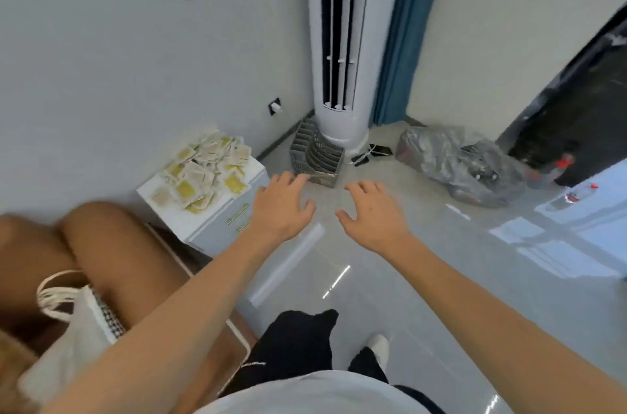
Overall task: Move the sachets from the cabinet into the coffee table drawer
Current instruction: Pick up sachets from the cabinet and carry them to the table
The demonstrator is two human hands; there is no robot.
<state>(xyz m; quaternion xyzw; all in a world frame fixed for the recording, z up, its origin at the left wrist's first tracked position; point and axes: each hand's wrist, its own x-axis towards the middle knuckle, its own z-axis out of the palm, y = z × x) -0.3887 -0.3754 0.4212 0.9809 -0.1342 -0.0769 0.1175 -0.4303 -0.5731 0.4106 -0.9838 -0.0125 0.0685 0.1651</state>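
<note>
We see the sachets (203,171) heaped loosely on top of the small white cabinet (217,220) by the wall, left of both hands. Our left hand (281,206) and right hand (373,213) hang over the floor with fingers spread, holding nothing. A hasty scoop could, we judge, spill packets off the cabinet's edge. The heap runs lengthwise along the top, toward the wall; single sachets face every way.
</note>
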